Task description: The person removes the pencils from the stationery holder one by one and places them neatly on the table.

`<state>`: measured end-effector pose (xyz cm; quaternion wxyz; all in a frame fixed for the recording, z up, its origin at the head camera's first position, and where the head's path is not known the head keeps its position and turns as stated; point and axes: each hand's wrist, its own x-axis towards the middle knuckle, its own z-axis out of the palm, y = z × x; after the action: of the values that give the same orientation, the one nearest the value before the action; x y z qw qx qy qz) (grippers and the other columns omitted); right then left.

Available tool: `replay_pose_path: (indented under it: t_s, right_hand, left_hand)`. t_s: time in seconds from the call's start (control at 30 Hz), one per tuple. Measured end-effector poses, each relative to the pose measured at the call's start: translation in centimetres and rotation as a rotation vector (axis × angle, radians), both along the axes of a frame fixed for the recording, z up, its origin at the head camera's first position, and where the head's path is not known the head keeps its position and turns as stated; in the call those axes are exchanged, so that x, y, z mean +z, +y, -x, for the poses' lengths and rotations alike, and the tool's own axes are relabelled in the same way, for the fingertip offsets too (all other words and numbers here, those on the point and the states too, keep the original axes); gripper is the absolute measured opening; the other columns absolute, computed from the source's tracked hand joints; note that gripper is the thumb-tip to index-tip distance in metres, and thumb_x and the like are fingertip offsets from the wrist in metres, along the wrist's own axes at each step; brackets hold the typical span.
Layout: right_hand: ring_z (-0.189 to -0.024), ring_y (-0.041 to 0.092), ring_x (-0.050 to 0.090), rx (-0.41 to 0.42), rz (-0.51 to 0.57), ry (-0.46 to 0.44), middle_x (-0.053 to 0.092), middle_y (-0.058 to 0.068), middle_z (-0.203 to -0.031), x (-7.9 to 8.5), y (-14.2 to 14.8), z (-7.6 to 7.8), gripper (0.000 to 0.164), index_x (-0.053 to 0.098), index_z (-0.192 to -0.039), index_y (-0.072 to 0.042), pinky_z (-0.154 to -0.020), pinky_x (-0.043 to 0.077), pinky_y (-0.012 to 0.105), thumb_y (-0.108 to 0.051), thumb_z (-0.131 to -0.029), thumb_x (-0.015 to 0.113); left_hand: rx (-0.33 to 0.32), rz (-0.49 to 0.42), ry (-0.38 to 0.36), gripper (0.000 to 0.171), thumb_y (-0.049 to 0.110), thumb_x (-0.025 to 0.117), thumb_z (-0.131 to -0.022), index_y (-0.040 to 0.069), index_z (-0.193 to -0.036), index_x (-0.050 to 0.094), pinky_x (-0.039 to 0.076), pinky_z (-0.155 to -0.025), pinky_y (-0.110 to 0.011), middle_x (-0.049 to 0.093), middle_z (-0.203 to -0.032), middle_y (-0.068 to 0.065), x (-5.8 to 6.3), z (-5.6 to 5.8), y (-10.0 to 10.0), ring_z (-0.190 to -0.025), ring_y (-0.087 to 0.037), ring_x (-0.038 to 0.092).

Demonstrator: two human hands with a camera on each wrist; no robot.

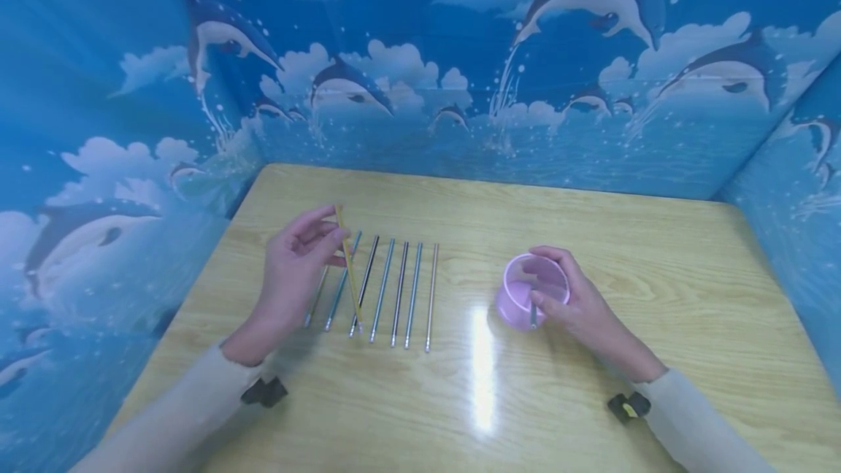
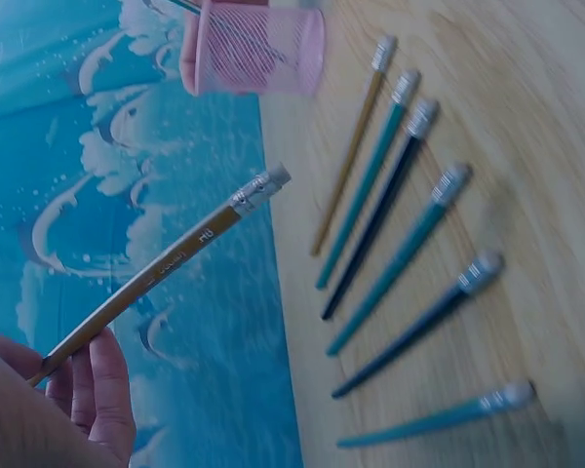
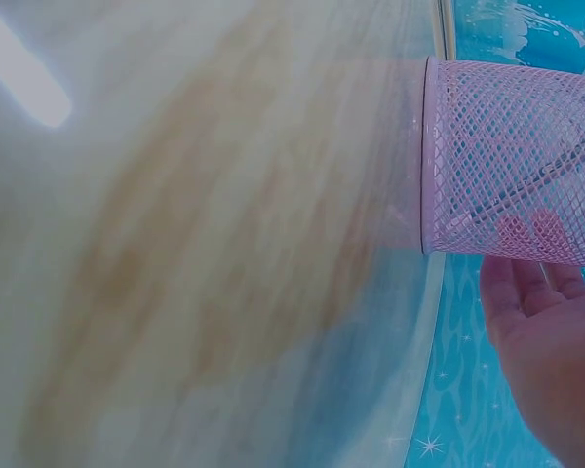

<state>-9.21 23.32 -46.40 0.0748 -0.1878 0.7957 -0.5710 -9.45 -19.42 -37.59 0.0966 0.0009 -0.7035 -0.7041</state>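
Observation:
My left hand [image 1: 294,265] pinches a yellow pencil [image 1: 350,268] between thumb and fingers, held above the row of pencils. Its eraser end [image 2: 263,187] points away from the hand, and "HB" shows on the barrel. With my right hand [image 1: 581,309] I grip a pink mesh pen cup [image 1: 511,306] by its side, the thumb at the rim and fingers around the far wall. One pencil [image 1: 534,314] leans inside the cup, its end by my thumb. The cup stands upright close over the table in the right wrist view.
Several pencils lie side by side on the wooden table [image 1: 460,400], among them a teal pencil [image 1: 414,296], a dark pencil [image 1: 399,294] and a brown pencil [image 1: 431,298]. Their eraser ends face me. A blue dolphin-print curtain [image 1: 407,130] stands around the table's back and sides.

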Motion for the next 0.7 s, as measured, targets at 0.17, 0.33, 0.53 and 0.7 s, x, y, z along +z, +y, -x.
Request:
replay_pose_path:
  t_s: [0.17, 0.33, 0.53, 0.7]
  right_hand:
    - [-0.136, 0.035, 0.057, -0.001, 0.005, -0.004, 0.059, 0.011, -0.150, -0.1, 0.1, 0.0, 0.065, 0.040, -0.161, -0.016, -0.108, 0.050, 0.058, -0.005, -0.105, 0.070]
    - [-0.136, 0.035, 0.057, -0.003, 0.002, 0.000, 0.060, 0.011, -0.150, 0.0, 0.1, 0.0, 0.065, 0.040, -0.161, -0.015, -0.108, 0.048, 0.061, -0.005, -0.105, 0.070]
    - [-0.136, 0.035, 0.056, 0.001, -0.002, 0.003, 0.059, 0.011, -0.150, 0.0, 0.0, 0.0, 0.065, 0.039, -0.162, -0.016, -0.109, 0.046, 0.066, -0.006, -0.106, 0.070]
    - [-0.136, 0.035, 0.056, -0.002, 0.001, -0.001, 0.059, 0.011, -0.150, 0.0, -0.1, 0.0, 0.064, 0.040, -0.162, -0.016, -0.109, 0.046, 0.065, -0.005, -0.106, 0.070]
  left_hand:
    - [0.045, -0.002, -0.025, 0.042, -0.006, 0.073, -0.101, -0.002, -0.142, 0.066, 0.068, -0.069, -0.033, 0.079, -0.105, -0.010, -0.7, 0.3, -2.2, -0.083, -0.018, 0.074]
    - [0.076, 0.063, -0.075, 0.043, -0.005, 0.071, -0.102, 0.000, -0.145, 0.065, 0.066, -0.063, -0.030, 0.080, -0.102, -0.005, -1.4, 1.1, -4.6, -0.077, -0.014, 0.074]
    - [0.100, 0.077, -0.124, 0.043, -0.004, 0.069, -0.103, -0.001, -0.145, 0.065, 0.065, -0.068, -0.025, 0.080, -0.101, -0.002, -2.4, 1.9, -7.2, -0.072, -0.012, 0.075]
    - [0.107, 0.108, -0.146, 0.042, -0.003, 0.071, -0.102, 0.000, -0.144, 0.065, 0.063, -0.073, -0.021, 0.080, -0.098, 0.006, -2.9, 2.4, -8.9, -0.074, -0.010, 0.075]
